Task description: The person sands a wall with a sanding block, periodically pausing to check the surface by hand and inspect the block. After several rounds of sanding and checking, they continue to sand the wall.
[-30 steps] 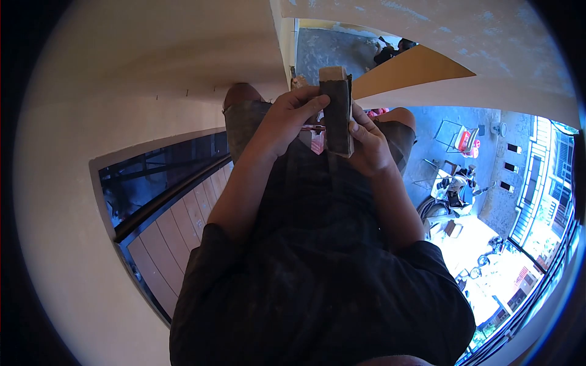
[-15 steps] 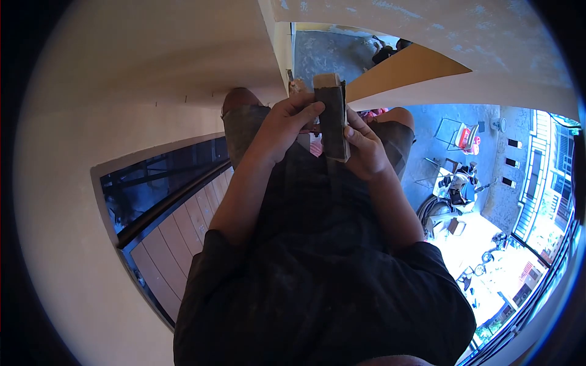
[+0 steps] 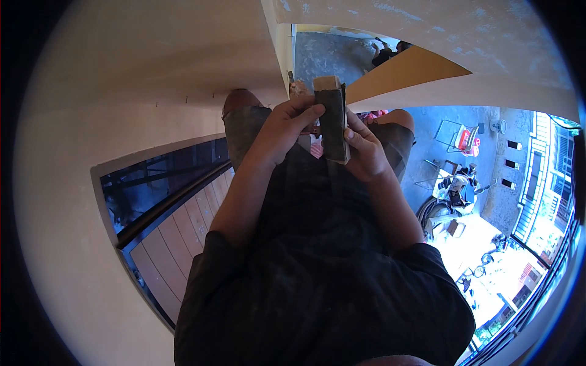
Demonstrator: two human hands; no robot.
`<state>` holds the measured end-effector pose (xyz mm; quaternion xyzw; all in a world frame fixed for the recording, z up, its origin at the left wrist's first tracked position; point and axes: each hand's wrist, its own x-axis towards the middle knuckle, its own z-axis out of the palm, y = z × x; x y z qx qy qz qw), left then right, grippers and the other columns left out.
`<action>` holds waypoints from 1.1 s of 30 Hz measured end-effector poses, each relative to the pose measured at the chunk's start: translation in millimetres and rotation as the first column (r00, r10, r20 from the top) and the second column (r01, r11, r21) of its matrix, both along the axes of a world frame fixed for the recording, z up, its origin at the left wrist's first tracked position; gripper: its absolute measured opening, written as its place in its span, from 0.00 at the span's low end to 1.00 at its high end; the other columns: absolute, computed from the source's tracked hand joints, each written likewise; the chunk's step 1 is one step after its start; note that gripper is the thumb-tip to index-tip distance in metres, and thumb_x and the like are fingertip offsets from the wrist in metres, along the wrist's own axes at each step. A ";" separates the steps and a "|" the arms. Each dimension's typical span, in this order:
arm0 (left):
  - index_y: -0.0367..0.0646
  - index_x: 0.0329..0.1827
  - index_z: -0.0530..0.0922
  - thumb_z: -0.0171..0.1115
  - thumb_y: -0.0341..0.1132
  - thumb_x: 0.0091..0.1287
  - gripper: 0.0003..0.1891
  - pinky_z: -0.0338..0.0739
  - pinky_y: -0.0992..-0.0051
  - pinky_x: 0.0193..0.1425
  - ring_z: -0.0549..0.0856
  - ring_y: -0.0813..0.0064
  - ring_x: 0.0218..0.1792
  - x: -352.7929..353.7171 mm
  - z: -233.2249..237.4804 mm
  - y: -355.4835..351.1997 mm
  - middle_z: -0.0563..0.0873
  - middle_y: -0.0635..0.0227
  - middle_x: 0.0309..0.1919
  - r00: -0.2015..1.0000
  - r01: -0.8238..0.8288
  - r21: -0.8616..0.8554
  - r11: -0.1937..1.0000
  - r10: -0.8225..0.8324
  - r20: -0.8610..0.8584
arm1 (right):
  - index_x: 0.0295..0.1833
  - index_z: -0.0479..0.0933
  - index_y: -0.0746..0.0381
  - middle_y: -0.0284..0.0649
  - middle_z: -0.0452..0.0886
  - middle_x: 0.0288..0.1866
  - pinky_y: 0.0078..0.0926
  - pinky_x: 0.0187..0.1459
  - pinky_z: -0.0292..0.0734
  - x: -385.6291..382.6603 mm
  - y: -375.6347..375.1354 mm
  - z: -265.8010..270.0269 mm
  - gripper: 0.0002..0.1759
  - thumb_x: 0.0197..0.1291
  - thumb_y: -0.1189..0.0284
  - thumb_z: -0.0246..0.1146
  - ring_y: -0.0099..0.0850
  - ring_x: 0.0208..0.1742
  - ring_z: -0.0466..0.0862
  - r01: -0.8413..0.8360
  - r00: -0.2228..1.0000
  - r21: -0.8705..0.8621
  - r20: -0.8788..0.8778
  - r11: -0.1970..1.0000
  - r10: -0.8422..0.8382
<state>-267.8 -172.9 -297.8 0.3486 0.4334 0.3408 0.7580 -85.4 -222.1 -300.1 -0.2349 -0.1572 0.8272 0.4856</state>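
One block [image 3: 331,125] is held between left fingers [image 3: 311,114] and right fingers [image 3: 358,141].

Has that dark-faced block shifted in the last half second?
No, not noticeably: judged against the tan triangular panel, the block shows no clear shift up, down or sideways.

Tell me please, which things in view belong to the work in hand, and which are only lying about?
In use:
pale block, held by the left hand and right hand
dark sheet, probably sandpaper, over the block's face

Apparently just lying about below:
brown box
red-and-white item, too small to identify
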 end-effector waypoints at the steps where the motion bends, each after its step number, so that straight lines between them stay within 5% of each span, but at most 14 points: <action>1: 0.39 0.53 0.80 0.64 0.39 0.66 0.17 0.79 0.78 0.47 0.83 0.81 0.39 -0.2 0.0 0.3 0.85 0.69 0.39 1.000 0.008 -0.009 1.000 -0.008 -0.012 | 0.74 0.56 0.60 0.43 0.72 0.64 0.39 0.60 0.73 0.1 0.2 0.4 0.31 0.67 0.72 0.56 0.36 0.63 0.75 -0.010 1.000 0.018 -0.019 1.000 0.010; 26: 0.40 0.54 0.79 0.64 0.41 0.67 0.18 0.79 0.77 0.48 0.84 0.80 0.42 1.0 -2.3 0.6 0.85 0.69 0.41 1.000 0.015 0.013 1.000 -0.015 0.021 | 0.74 0.55 0.60 0.43 0.71 0.65 0.39 0.66 0.67 2.7 -0.2 -5.0 0.30 0.68 0.76 0.52 0.37 0.64 0.73 -0.018 0.995 0.014 -0.099 1.000 0.019; 33: 0.39 0.54 0.79 0.63 0.40 0.67 0.18 0.80 0.76 0.48 0.84 0.80 0.42 0.5 -3.6 2.0 0.85 0.68 0.41 1.000 0.009 0.001 1.000 -0.009 0.011 | 0.73 0.57 0.61 0.44 0.71 0.64 0.41 0.61 0.72 0.5 0.9 -2.5 0.31 0.67 0.72 0.56 0.37 0.64 0.74 0.012 1.000 -0.013 -0.002 1.000 -0.012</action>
